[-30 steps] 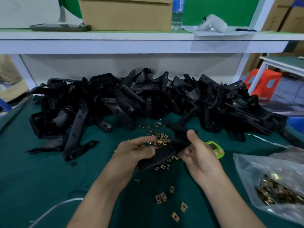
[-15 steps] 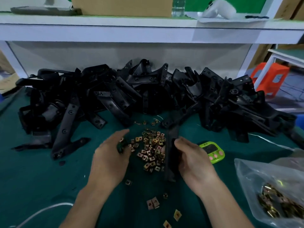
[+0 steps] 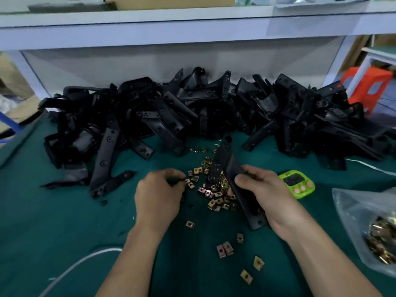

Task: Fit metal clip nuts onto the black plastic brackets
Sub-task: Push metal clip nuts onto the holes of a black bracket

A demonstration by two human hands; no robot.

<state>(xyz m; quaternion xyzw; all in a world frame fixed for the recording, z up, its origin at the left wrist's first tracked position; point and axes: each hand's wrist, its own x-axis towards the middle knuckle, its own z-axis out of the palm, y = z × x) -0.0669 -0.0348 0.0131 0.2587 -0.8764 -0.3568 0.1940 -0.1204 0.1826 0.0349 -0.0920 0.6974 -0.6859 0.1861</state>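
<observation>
The right hand (image 3: pixel 263 189) gripped one black bracket (image 3: pixel 246 202) above the clip nuts (image 3: pixel 214 194) on the tabletop (image 3: pixel 64 221), the left hand (image 3: pixel 159 189) curled beside them (holding one or not, I couldn't tell), and the big bracket heap (image 3: pixel 214 116) looked mostly undone.

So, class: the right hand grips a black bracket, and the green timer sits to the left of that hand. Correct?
Not quite. The head view shows the green timer to the right of the right hand, which does grip the black bracket.
</observation>
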